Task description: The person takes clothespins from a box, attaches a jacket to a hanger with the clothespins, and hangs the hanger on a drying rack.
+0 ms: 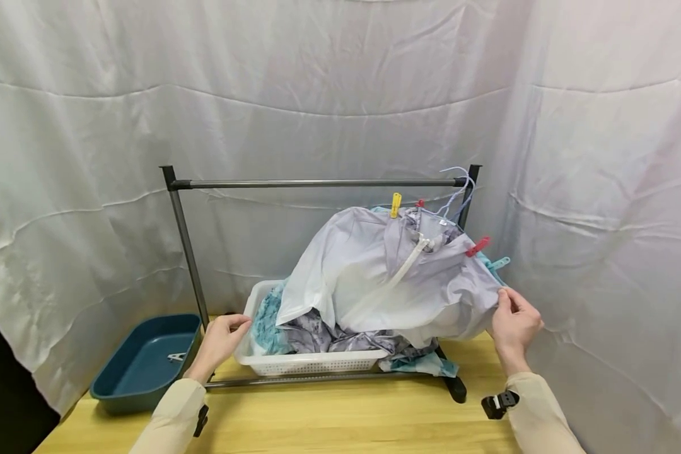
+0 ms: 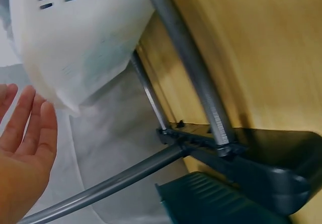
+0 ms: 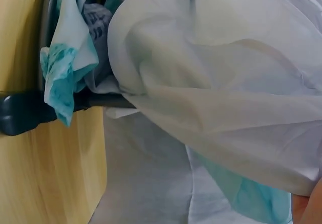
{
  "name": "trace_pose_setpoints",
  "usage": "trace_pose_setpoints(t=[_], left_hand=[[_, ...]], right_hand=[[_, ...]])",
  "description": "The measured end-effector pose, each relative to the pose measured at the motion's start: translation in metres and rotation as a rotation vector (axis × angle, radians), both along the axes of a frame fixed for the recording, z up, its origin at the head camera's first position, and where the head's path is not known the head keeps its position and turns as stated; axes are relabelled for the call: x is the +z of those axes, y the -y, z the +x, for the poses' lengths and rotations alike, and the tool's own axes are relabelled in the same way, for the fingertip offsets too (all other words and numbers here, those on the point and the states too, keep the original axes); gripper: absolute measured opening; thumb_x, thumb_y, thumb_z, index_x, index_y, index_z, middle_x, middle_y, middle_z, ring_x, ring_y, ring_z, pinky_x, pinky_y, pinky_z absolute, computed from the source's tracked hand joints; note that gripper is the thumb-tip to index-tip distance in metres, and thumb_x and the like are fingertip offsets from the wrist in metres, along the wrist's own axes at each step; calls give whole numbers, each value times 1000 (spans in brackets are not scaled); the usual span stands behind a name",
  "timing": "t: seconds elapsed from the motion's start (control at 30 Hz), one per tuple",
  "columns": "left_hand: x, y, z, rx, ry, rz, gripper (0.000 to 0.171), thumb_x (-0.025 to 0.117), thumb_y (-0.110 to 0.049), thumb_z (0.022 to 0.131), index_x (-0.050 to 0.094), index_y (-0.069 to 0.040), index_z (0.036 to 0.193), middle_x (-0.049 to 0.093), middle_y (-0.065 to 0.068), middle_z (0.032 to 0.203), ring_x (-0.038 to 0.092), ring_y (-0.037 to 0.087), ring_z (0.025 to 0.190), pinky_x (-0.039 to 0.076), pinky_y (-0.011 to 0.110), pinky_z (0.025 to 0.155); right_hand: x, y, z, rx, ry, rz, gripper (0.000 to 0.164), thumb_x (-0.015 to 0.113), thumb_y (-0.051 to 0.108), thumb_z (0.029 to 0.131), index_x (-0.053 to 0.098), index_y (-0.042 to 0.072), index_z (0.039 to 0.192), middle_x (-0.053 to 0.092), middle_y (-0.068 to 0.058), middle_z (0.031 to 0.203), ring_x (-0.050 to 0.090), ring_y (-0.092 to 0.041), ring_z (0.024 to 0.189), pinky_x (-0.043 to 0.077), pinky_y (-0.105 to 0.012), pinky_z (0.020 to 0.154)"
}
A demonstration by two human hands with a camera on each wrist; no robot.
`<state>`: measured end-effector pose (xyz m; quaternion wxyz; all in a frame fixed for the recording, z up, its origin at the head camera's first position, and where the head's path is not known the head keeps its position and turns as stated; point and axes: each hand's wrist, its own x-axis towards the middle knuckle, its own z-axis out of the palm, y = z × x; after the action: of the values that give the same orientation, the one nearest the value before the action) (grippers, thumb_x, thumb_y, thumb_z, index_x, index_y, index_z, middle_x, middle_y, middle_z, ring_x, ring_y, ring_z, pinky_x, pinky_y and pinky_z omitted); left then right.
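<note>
A pale lilac-to-white jacket with a white zipper strip hangs tilted from a light blue hanger at the rail's right end. Yellow, red and teal clothespins sit along its top. My right hand pinches the jacket's right edge; the right wrist view shows the cloth stretched towards that hand, mostly out of frame. My left hand holds nothing, its fingers extended beside the left rim of the white basket. Whether they touch it, I cannot tell.
Teal-patterned and grey-patterned cloth fills the basket, and a teal-white piece hangs over its right side. A dark metal rack stands around it on the wooden table. A blue-green tub at left holds a white clip.
</note>
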<state>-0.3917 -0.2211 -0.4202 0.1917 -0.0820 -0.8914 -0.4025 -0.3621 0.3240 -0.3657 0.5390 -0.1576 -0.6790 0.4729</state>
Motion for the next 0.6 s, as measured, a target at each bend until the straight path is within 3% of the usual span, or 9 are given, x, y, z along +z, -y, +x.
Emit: trace_pose_setpoints(t=[0.3, 0.4, 0.5, 0.6], left_hand=[[-7, 0, 3, 6, -47, -5, 24, 62, -21, 97, 73, -5, 112, 73, 12, 104, 68, 23, 89, 57, 35, 73], [-7, 1, 4, 14, -73, -15, 23, 63, -18, 96, 73, -5, 111, 73, 14, 105, 68, 24, 88, 57, 37, 72], [-10, 2, 4, 23, -95, -50, 22, 63, -16, 96, 73, -3, 111, 73, 16, 106, 69, 26, 88, 58, 38, 72], [-14, 2, 4, 31, -119, -78, 23, 64, -15, 95, 73, -1, 111, 73, 17, 106, 70, 29, 91, 58, 40, 72]], right_hand=[[-10, -6, 2, -33, 52, 29, 19, 66, 20, 91, 78, 7, 96, 45, 34, 61, 43, 11, 61, 32, -13, 60], [-8, -6, 2, -35, 115, 72, 22, 62, 24, 93, 78, 9, 99, 53, 23, 65, 47, 4, 65, 34, -18, 61], [-3, -5, 3, -1, 193, 113, 29, 56, 31, 95, 76, 13, 105, 69, 4, 83, 60, -12, 80, 41, -27, 71], [5, -4, 4, 71, 260, 170, 35, 55, 39, 96, 75, 15, 112, 73, -10, 106, 65, -29, 101, 47, -40, 85]])
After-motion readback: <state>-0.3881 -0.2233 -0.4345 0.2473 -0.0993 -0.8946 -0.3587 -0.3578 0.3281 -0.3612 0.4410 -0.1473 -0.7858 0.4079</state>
